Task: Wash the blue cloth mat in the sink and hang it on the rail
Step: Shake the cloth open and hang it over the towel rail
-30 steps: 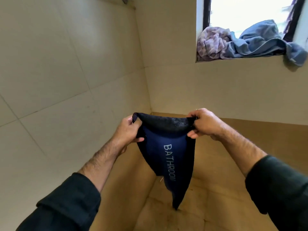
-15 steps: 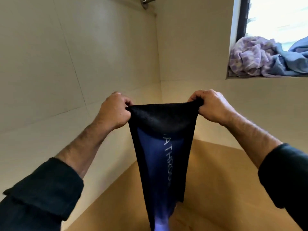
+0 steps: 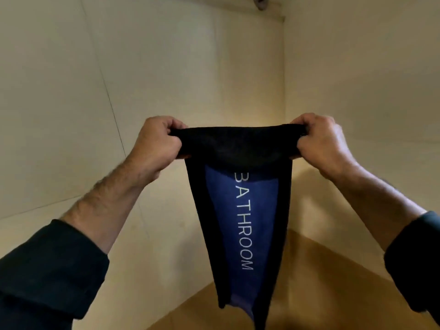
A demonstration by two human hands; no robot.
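The blue cloth mat with black borders and the white word BATHROOM hangs lengthwise in front of me, its top edge stretched level. My left hand grips the top left corner with curled fingers. My right hand grips the top right corner the same way. The mat's lower end narrows and runs out of the frame's bottom. A metal fitting shows at the very top of the wall corner; no rail is plainly in view.
Cream tiled walls meet in a corner straight ahead. A tan lower wall band lies below on the right. My dark sleeves frame both sides.
Both hands have lifted the mat higher and pulled its top edge wider. My view has tilted up and left, so the window ledge with its cloths has gone out of sight.
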